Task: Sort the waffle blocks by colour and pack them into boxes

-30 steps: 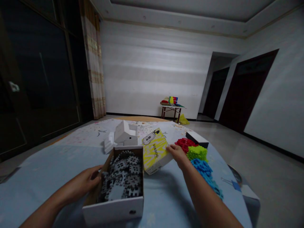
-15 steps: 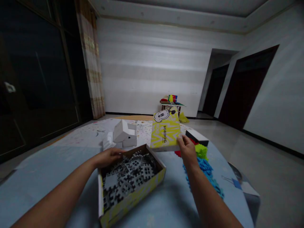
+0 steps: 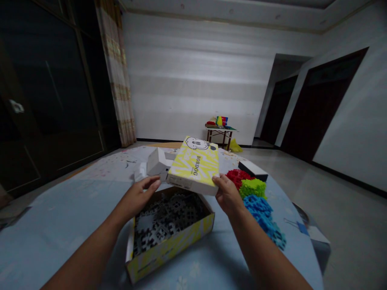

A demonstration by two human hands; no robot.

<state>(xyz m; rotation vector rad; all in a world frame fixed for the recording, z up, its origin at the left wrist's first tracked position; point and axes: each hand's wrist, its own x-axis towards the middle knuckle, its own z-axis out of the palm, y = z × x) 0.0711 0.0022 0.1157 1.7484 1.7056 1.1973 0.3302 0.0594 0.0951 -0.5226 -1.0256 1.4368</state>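
My right hand [image 3: 227, 193] grips the near right corner of a yellow and white box lid [image 3: 196, 165] printed BOBDOG, held tilted above the far side of an open box. That box [image 3: 172, 253], with matching yellow and white walls, rests on the table and holds many grey interlocking plastic pieces [image 3: 163, 221]. Over the box's far left edge is my left hand [image 3: 140, 197], fingers stretched toward the lid with a gap between them and it; nothing is in this hand.
A white house-shaped box [image 3: 155, 163] stands behind the open box. Piles of red [image 3: 237, 177], green [image 3: 253, 188] and blue pieces [image 3: 263, 217] lie on the right, near a black and white box [image 3: 253, 170]. A blue cloth [image 3: 60, 225] covers the table. Farther off stands a small table [image 3: 220, 129].
My right hand has brought the lid leftward over the open box and tilted it flatter. My left hand has lifted off the box's edge toward the lid. The view has shifted slightly.
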